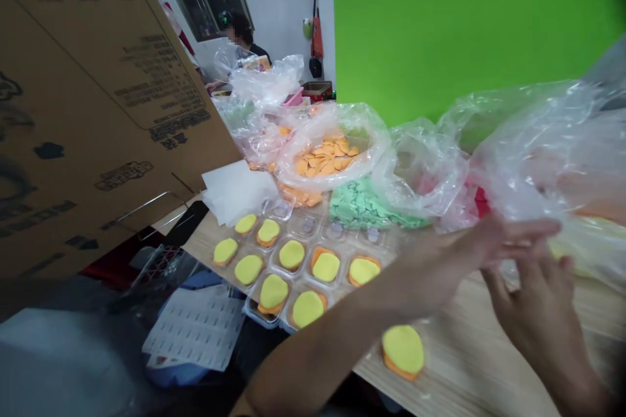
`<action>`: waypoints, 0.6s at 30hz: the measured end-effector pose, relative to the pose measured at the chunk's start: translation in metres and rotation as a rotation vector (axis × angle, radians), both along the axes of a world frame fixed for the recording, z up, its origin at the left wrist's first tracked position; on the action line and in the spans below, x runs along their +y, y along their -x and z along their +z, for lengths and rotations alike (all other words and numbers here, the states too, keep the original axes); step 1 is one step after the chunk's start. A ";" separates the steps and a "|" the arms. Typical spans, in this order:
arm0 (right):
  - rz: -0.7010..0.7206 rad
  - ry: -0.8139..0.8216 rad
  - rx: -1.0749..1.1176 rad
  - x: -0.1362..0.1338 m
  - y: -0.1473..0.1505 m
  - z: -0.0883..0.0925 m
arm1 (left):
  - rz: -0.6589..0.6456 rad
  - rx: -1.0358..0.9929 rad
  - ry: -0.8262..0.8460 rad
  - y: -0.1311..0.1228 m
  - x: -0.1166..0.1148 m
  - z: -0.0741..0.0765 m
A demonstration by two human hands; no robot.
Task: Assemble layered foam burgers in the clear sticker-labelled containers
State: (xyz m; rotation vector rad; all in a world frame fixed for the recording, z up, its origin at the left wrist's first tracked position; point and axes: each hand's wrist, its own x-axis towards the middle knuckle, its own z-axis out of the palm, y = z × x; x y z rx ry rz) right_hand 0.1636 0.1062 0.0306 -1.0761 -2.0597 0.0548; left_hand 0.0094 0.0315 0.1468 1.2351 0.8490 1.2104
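Note:
My left hand (508, 241) reaches across to the right with its fingers stretched out, blurred by motion. Close against it is my right hand (542, 303), its thumb apart from the other fingers; no held object shows in either hand. Clear plastic bags (548, 150) lie just beyond both hands. Left of my forearm, rows of clear plastic trays hold yellow foam pieces (308, 308) on top of orange ones. One separate yellow piece (403, 346) over orange sits nearer the table's front edge. My left forearm hides part of the rows.
An open bag holds orange pieces (325, 156); a bag of green pieces (372, 202) lies beside it. White sheets (239, 189) rest at the table's left end. A large cardboard box (98, 111) stands left. A person (252, 42) sits at the back. A green panel (464, 26) rises behind.

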 end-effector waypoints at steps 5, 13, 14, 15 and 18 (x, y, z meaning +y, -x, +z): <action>0.011 0.162 0.052 -0.030 -0.019 -0.028 | 0.955 1.171 0.234 0.139 -0.055 -0.051; 0.438 0.051 -0.449 -0.076 0.049 -0.063 | 1.214 1.373 0.753 0.276 -0.096 -0.124; 0.473 0.039 -0.475 -0.074 0.051 -0.067 | 1.211 1.381 0.767 0.275 -0.097 -0.127; 0.506 0.035 -0.491 -0.072 0.051 -0.072 | 1.210 1.386 0.775 0.273 -0.098 -0.128; 0.601 0.062 -0.460 -0.062 0.045 -0.087 | 1.218 1.389 0.791 0.262 -0.101 -0.132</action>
